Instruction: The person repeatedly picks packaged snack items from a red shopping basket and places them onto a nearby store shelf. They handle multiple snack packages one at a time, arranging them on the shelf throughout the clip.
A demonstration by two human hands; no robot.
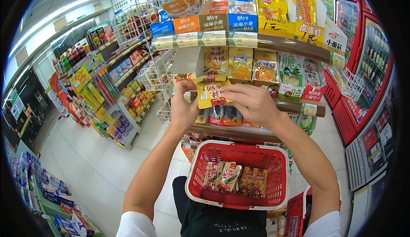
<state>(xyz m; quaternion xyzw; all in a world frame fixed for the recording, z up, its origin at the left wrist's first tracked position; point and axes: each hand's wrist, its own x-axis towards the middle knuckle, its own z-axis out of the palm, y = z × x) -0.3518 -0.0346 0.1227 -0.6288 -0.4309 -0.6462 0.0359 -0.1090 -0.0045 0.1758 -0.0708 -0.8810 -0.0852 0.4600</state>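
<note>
My left hand (185,107) and my right hand (254,104) hold a small yellow snack packet (209,97) between them, in front of the middle shelf. The left fingers grip its left edge, close to a cardboard display box (189,61). On its other side, the right fingertips pinch the packet. Similar yellow-gold packets (216,61) stand upright just behind it. Below my hands, a red plastic shopping basket (237,205) with a white rim sits in front of my body. Inside it lie red-and-white packets (230,177) and gold-brown packets (253,182).
Boxed snacks fill the upper shelf (198,41), which has price tags along its edge. Wire baskets (157,73) hang at the left. Red drinks coolers (365,61) stand at the right. A second red basket (294,211) is low at the right. Stocked racks (102,102) flank the tiled aisle.
</note>
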